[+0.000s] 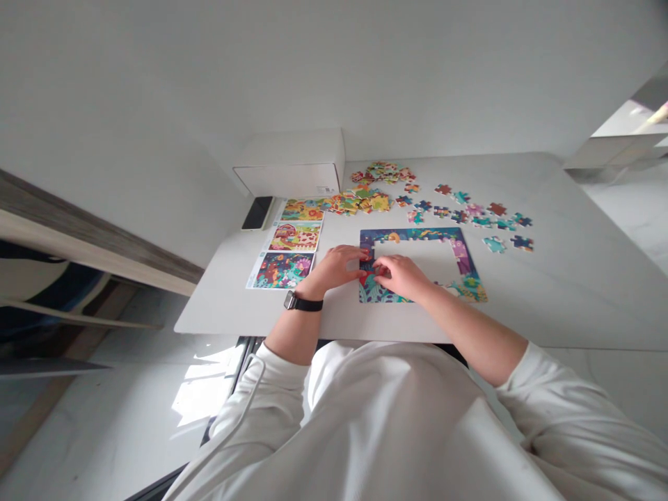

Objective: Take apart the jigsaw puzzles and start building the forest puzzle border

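A colourful puzzle frame (472, 284), its border pieces joined around a bare middle, lies flat on the white table. At its left side, my left hand (337, 268) touches the outer edge with thumb and fingers apart. My right hand (401, 276) reaches over the lower border, its fingers bent around a small dark puzzle piece (369, 266) in the left border. Fingertips cover part of that piece, so its outline is partly hidden. Loose blue, teal and brown puzzle pieces (481, 221) lie scattered beyond the frame to the right.
Left of the frame is a picture sheet (293, 236) with three printed scenes. A phone (258, 213) lies beside a white box (292, 167). Yellow and red puzzle pieces (360, 200) are heaped near the box. The table's front edge (574, 347) is close to my body.
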Action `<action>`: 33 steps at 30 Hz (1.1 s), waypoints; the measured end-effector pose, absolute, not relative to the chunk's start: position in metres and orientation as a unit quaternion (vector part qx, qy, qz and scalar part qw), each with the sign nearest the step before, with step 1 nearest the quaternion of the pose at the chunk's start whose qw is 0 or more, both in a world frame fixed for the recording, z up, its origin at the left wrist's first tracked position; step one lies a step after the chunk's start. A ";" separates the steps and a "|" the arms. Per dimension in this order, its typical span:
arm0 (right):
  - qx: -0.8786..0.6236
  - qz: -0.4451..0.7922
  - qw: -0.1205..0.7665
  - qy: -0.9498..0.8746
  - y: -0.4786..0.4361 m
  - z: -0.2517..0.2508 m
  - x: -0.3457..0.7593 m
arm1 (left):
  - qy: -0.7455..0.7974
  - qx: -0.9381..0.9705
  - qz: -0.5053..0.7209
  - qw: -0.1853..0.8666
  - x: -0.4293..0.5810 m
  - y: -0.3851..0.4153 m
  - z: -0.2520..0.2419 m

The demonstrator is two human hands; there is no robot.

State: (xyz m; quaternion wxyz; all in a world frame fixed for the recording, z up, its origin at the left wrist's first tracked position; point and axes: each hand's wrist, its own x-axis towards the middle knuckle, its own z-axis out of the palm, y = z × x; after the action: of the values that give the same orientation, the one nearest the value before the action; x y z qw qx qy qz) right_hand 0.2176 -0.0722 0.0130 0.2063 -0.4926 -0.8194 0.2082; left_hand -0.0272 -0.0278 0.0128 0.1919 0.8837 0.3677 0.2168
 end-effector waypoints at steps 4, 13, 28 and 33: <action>-0.493 0.195 0.192 -0.826 -0.072 0.015 0.218 | 0.368 0.885 0.215 0.187 -0.026 -0.028 0.012; -0.488 0.173 0.172 -0.838 -0.073 0.017 0.219 | 0.375 0.889 0.205 0.166 -0.025 -0.030 0.011; -0.493 0.162 0.152 -0.841 -0.072 0.020 0.217 | 0.383 0.882 0.205 0.181 -0.023 -0.030 0.013; -0.488 0.175 0.166 -0.839 -0.071 0.017 0.221 | 0.389 0.882 0.193 0.181 -0.023 -0.031 0.015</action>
State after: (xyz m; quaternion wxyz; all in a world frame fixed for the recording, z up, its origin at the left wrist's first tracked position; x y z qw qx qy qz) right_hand 0.2209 -0.0713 0.0173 0.1659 -0.4879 -0.8389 0.1753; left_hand -0.0235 -0.0310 0.0153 0.1812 0.8824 0.3890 0.1929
